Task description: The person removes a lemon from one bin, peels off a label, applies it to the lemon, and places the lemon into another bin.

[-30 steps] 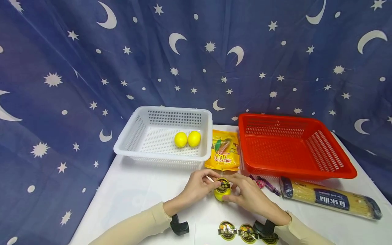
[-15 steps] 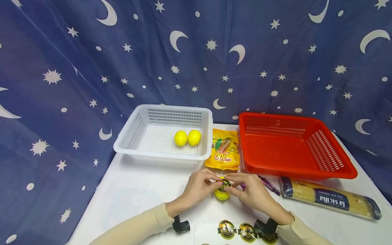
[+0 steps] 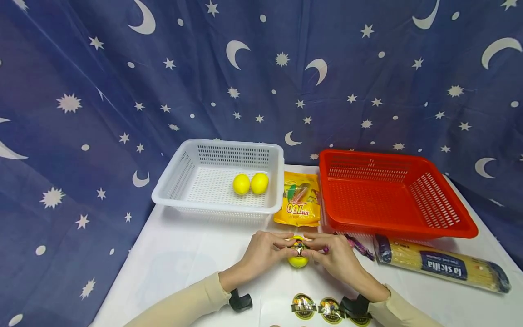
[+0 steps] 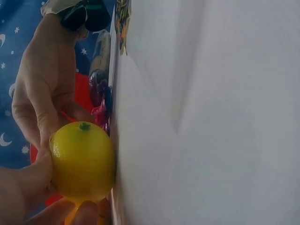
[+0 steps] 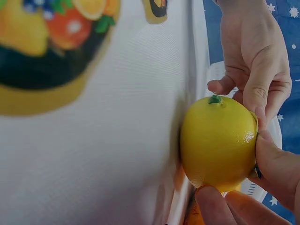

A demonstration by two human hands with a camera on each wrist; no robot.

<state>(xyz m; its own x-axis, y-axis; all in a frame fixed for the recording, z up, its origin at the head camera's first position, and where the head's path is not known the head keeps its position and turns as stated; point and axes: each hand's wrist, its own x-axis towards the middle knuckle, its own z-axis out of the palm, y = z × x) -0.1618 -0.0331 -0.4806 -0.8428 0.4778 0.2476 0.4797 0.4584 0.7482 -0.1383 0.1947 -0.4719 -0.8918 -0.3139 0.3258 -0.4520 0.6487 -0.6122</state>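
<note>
Head view: near the middle of the white table (image 3: pixel 196 245), well in from its left and right edges, 1 yellow fruit (image 3: pixel 298 262) held between 2 bare hands, with a round dark-and-gold label (image 3: pixel 300 248) on its upper side. Left hand (image 3: pixel 259 252) part-closed, pinching the fruit: thumb at the label, fingers bent to the far side. Right hand (image 3: pixel 339 260) in a mirrored pinch on the same fruit. In both wrist views, green stem end toward the person; contact with the tabletop hard to tell. Along the table's back edge, white basket (image 3: pixel 216 207) toward the left corner, 2 loose fruits (image 3: pixel 241 184) side by side inside; red basket (image 3: pixel 392 230) toward the right corner; yellow bag (image 3: pixel 298 204) between. Toward the right edge, pasta pack (image 3: pixel 443 265) lying aslant, with purple wrappers (image 3: pixel 361 248) beside its left end. Toward the front edge, row of 3 stickers (image 3: pixel 303 306), the rightmost partly covered by a black strap (image 3: pixel 355 306).
</note>
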